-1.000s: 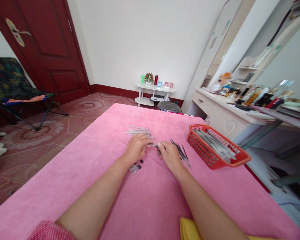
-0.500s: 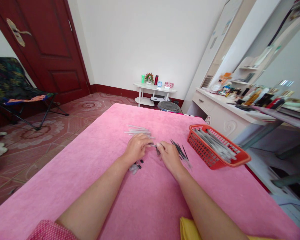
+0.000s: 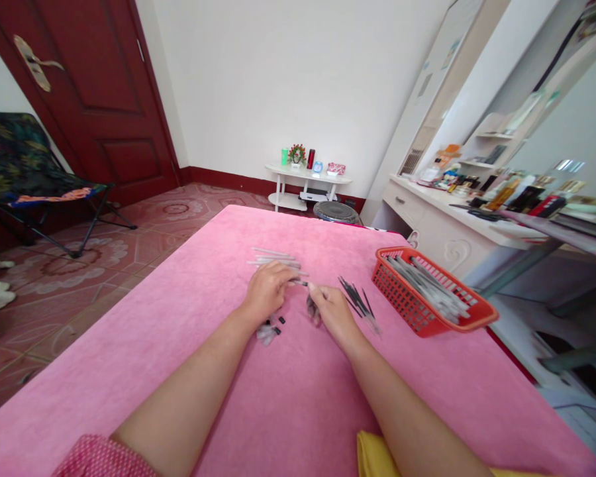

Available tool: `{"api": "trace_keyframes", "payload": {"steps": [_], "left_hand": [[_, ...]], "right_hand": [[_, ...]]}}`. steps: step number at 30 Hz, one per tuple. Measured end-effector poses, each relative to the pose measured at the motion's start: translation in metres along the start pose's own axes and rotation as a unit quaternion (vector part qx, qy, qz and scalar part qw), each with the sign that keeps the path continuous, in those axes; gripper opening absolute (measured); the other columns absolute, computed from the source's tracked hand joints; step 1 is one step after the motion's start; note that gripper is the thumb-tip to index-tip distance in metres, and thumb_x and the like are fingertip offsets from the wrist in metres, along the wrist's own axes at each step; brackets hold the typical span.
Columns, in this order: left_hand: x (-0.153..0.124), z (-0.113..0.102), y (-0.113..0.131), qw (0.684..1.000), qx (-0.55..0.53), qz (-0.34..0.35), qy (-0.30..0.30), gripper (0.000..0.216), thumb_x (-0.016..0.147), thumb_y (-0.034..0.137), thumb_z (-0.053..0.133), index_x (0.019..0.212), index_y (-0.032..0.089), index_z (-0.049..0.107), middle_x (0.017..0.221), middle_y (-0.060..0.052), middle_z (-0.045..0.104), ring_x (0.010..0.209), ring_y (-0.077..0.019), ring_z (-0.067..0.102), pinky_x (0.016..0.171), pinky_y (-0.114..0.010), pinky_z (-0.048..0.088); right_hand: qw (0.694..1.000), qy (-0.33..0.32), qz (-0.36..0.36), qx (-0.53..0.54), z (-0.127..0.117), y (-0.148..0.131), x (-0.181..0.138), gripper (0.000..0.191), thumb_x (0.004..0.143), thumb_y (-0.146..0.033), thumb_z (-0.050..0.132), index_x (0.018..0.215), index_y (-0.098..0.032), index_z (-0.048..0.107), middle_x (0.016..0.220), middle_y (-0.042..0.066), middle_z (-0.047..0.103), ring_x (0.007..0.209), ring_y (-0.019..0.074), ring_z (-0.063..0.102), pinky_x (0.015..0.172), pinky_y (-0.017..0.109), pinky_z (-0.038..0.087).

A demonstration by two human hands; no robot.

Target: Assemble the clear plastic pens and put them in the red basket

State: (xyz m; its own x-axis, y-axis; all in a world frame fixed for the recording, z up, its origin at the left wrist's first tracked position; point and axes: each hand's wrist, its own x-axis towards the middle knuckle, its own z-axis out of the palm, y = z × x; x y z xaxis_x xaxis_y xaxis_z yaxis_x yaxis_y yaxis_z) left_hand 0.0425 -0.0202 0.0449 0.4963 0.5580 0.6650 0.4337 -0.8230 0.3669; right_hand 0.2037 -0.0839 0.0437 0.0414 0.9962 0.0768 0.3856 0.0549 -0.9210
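Observation:
A thin pen [image 3: 300, 283] spans the gap between my hands, pale along its barrel and dark toward its right end. My left hand [image 3: 267, 290] is closed around the barrel. The thumb and fingers of my right hand [image 3: 334, 310] pinch the other end; small greyish things under its curled fingers are too blurred to name. Just below my left hand lies a little pile of clear and black pen caps [image 3: 268, 331]. Several whitish pen barrels [image 3: 273, 257] lie beyond that hand, partly covered by it. Slim black pen refills [image 3: 357, 298] are spread right of my right hand.
An orange-red plastic basket [image 3: 402, 295] full of pale pens stands at the right of the pink-covered table [image 3: 288, 411]. Yellow cloth [image 3: 375, 457] lies at the near edge. A dressing table [image 3: 427, 215] with bottles stands to the right, a folding chair [image 3: 30, 165] to the left.
My left hand has shifted slightly left, and a wider stretch of the pen shows between my hands. The basket, caps, barrels and refills stay where they were.

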Motion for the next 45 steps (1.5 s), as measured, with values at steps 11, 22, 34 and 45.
{"api": "trace_keyframes", "payload": {"steps": [11,22,34,45], "left_hand": [[-0.002,-0.003,-0.016,0.995,0.014,-0.065,0.075,0.027,0.077,0.011,0.056,0.098,0.023,0.068,0.097,-0.004,0.070,0.093,-0.0203,0.059,0.083,-0.035,0.045],[0.000,-0.004,-0.008,0.991,-0.052,-0.094,0.079,0.027,0.077,0.009,0.055,0.095,0.023,0.068,0.099,-0.003,0.069,0.096,-0.0197,0.059,0.088,-0.036,0.044],[0.011,-0.001,0.000,0.708,-0.562,-0.358,0.234,0.028,0.061,0.026,0.075,0.080,0.015,0.057,0.077,-0.002,0.067,0.069,-0.0124,0.065,0.065,-0.024,0.055],[0.010,0.000,-0.004,0.650,-0.590,-0.402,0.261,0.026,0.060,0.018,0.076,0.077,0.014,0.056,0.070,0.001,0.067,0.064,-0.0101,0.065,0.065,-0.022,0.055]], "right_hand": [[0.868,-0.207,-0.306,-0.332,0.029,-0.031,-0.032,0.015,0.080,-0.017,0.058,0.090,-0.024,0.066,0.088,0.001,0.061,0.079,0.0137,0.055,0.062,0.023,0.036],[0.990,0.035,-0.127,0.058,-0.002,-0.030,-0.008,0.022,0.082,-0.025,0.051,0.101,-0.018,0.059,0.083,0.003,0.062,0.065,0.0121,0.056,0.060,0.025,0.047],[0.947,0.111,0.079,0.292,-0.017,-0.011,0.003,0.034,0.063,-0.038,0.073,0.082,-0.014,0.058,0.072,0.005,0.067,0.057,0.0113,0.061,0.053,0.022,0.049],[0.949,0.137,0.055,0.278,-0.017,-0.010,0.005,0.030,0.064,-0.035,0.071,0.080,-0.014,0.057,0.069,0.003,0.066,0.054,0.0098,0.059,0.052,0.021,0.048]]}}
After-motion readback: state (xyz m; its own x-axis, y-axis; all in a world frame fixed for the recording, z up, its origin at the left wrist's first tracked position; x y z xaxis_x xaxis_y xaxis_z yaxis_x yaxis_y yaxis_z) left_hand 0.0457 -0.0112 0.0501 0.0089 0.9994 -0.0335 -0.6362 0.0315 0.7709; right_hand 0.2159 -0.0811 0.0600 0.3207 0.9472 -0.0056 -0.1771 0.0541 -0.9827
